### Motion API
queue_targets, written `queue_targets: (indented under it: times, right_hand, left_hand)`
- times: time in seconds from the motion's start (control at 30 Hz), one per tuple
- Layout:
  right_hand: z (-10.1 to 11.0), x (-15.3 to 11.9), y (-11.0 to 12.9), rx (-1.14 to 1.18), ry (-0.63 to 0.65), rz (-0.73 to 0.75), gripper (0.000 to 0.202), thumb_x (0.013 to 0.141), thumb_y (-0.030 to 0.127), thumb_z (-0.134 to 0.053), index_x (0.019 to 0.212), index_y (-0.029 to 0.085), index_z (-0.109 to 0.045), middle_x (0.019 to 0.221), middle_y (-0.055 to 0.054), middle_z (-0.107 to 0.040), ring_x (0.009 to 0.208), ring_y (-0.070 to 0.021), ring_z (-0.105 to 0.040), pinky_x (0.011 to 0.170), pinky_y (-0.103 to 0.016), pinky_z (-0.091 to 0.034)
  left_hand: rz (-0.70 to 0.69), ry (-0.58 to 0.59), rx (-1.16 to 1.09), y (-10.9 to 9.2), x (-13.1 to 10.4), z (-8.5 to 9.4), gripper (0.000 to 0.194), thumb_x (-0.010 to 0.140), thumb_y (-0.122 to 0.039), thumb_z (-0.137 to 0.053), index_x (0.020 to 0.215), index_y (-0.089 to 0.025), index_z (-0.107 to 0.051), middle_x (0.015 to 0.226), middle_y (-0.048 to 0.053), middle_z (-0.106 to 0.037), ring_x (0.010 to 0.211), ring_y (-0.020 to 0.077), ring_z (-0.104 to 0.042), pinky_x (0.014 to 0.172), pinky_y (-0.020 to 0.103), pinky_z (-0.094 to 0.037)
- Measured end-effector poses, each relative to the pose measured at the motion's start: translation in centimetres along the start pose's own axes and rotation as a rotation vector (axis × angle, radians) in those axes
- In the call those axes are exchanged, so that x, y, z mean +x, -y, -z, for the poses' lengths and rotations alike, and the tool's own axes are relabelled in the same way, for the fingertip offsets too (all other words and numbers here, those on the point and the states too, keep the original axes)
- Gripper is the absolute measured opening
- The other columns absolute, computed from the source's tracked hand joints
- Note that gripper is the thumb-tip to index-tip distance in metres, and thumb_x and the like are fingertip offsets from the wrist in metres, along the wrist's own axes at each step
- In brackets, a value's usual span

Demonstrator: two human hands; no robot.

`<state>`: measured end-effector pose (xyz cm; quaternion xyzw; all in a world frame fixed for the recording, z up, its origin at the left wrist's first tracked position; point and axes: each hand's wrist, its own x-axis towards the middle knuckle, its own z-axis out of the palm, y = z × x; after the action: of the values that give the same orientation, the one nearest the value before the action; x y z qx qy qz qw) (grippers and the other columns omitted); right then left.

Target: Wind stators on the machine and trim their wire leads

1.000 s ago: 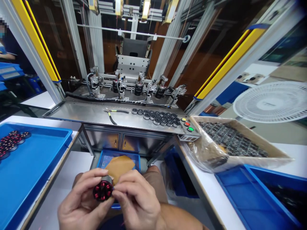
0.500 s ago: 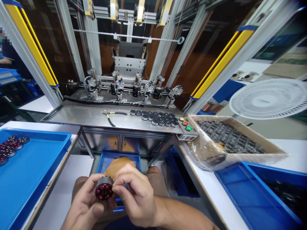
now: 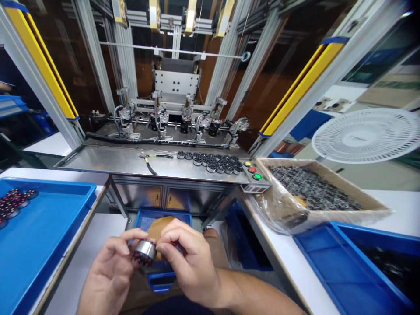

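Note:
A wound motor stator [image 3: 145, 250], with a bright metal side and reddish windings on its lower face, is held over my lap. My left hand [image 3: 113, 264] grips it from the left; its index finger lies along the top and its thumb is drawn away below. My right hand [image 3: 188, 258] has thumb and index finger pinched together at the stator's right edge. Whatever is inside that pinch is too small to make out. Below the hands are a blue bin [image 3: 162, 282] and a brown sheet [image 3: 159, 226].
Wound stators [image 3: 15, 201] lie in a blue tray [image 3: 49, 227] at left. Ahead, cutters [image 3: 151, 162] and bare stators [image 3: 213, 161] rest on the steel ledge [image 3: 108, 162] before a winding machine. A carton [image 3: 354, 212] of dark parts and a blue crate [image 3: 328, 258] stand at right.
The stator has turned in my left hand, so its metal side now faces up and its wound face points down. My left thumb has moved off it. My right hand stays pinched beside it.

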<state>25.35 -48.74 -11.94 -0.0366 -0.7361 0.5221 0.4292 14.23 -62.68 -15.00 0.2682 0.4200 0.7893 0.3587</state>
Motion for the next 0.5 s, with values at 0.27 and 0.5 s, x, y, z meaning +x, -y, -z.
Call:
queue_targets:
  times: [0.27, 0.5]
  right_hand:
    - [1.1, 0.6, 0.0, -0.074, 0.122, 0.288, 0.012, 0.096, 0.019, -0.055, 0.089, 0.013, -0.063, 0.077, -0.007, -0.066, 0.072, -0.0131, -0.062, 0.067, -0.023, -0.052]
    - [1.5, 0.5, 0.0, -0.179, 0.125, 0.307, 0.009, 0.095, 0.018, -0.056, 0.09, 0.015, -0.062, 0.076, -0.005, -0.065, 0.071, -0.0124, -0.06, 0.066, -0.022, -0.052]
  left_hand:
    - [0.215, 0.0, -0.031, -0.2, 0.2, -1.7, 0.061, 0.06, -0.067, -0.079, 0.097, -0.02, -0.067, 0.095, 0.007, -0.07, 0.088, 0.0222, -0.068, 0.074, 0.028, -0.056]
    - [0.313, 0.149, -0.043, 0.2, 0.4, -1.2, 0.031, 0.079, -0.04, -0.076, 0.102, -0.024, -0.064, 0.071, 0.001, -0.068, 0.06, 0.0134, -0.065, 0.055, 0.022, -0.051]
